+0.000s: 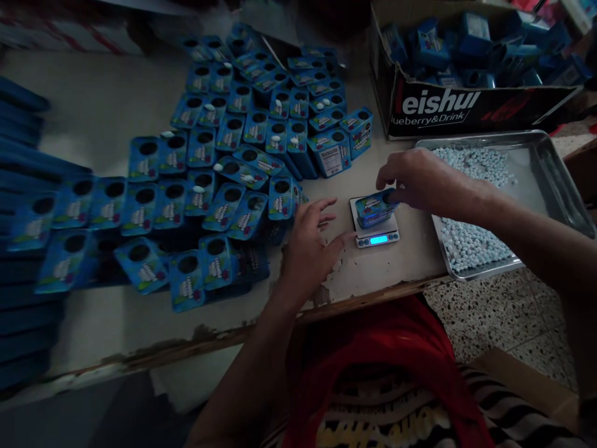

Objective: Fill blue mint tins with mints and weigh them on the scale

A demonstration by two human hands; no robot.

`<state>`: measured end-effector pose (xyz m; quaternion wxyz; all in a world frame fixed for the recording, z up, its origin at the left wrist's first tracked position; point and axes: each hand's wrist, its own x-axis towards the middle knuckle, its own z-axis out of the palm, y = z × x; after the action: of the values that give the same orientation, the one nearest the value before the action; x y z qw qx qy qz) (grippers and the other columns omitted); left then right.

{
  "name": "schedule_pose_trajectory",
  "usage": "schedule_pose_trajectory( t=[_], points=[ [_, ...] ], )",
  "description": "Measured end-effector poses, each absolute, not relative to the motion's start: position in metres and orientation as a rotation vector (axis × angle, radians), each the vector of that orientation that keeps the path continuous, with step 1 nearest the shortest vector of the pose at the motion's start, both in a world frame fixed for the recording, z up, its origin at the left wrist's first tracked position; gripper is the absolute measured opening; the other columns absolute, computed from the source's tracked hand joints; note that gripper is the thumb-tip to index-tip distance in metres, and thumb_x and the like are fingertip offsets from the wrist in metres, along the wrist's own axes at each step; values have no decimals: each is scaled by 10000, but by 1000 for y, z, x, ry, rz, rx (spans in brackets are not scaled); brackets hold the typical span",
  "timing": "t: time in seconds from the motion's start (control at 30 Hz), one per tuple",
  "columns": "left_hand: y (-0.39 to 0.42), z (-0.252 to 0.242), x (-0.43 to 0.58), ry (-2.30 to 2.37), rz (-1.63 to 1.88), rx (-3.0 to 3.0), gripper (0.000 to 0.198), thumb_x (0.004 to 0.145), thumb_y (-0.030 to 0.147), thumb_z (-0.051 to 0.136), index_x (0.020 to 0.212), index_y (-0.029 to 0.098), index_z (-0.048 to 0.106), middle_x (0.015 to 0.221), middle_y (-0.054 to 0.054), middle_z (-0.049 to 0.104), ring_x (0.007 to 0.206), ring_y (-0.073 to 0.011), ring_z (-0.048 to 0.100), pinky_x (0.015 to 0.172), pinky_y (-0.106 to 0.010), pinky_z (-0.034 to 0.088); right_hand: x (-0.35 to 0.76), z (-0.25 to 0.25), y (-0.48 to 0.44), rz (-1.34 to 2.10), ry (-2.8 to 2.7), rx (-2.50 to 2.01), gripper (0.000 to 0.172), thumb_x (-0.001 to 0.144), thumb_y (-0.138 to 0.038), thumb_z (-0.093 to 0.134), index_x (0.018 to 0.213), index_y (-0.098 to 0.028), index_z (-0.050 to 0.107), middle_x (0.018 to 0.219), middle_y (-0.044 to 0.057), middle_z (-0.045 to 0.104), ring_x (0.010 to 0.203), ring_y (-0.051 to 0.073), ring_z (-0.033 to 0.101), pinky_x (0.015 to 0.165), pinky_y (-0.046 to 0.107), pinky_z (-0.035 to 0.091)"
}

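**Blue box (369,211) on a small scale (380,233)**

The right hand (422,177) has its fingers bent over the right end of the blue box; I cannot tell if they grip it. The left hand (308,242) is empty, with its fingers spread, just left of the scale. The two hands are apart.

The blue box sits on top of the scale. It is shiny, with pale letters and a dark hole at its right end. The scale's little screen (379,239) glows bright blue.

There is one scale, one metal tray (532,140) and one carton (436,115). The tray, on the right, has too many pale little balls (476,249) to count. Dozens of other blue boxes (145,207) stand on the left, and many more fill the carton, far right.

The table (373,267) is pale, with a chipped near edge. The floor (508,311) is speckled, and the room is dim.
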<state>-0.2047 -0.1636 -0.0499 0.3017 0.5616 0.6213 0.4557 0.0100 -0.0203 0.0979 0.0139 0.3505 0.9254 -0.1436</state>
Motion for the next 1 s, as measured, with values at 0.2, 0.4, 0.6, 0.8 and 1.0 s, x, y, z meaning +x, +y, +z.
schedule_pose_trajectory(
  t=[0.2,0.4,0.6,0.8,1.0],
  points=[
    [-168,-46,-210,1650,1218,1505,572,861,335,901,1398,314,707,1452,-93,662,1203,-301,773,1104,-547,673,82,86,-5,-1244,2839,1669,159,807,-259,940,894,-188,828,803,20,745,797,191,728,749,319,581],
    [-168,-36,-208,1687,1190,1537,522,875,320,878,1373,285,724,1361,-87,735,1209,-290,781,1092,-484,676,198,31,-7,-1399,2314,2187,352,746,-500,972,856,-209,808,678,22,719,633,181,688,637,343,572],
    [-165,-27,-195,1738,1168,1553,521,884,320,881,1376,282,712,1369,-86,762,1222,-286,785,1125,-479,665,233,15,-26,-900,2324,2051,344,875,-519,883,1010,-202,876,834,94,803,723,229,708,679,381,518],
    [-169,-23,-198,1833,1144,1625,522,881,301,879,1371,290,702,1361,-78,774,1224,-290,784,1125,-492,665,237,3,-56,-257,2681,1380,742,925,-672,865,1519,-250,723,1401,189,743,1129,377,731,827,417,579],
    [-171,-32,-208,1844,1120,1622,559,885,328,890,1399,284,676,1389,-97,766,1239,-299,779,1114,-495,665,232,-18,-89,-236,2567,1346,517,1052,-473,739,1526,-282,658,1418,164,678,859,225,702,683,310,486]
  ],
)
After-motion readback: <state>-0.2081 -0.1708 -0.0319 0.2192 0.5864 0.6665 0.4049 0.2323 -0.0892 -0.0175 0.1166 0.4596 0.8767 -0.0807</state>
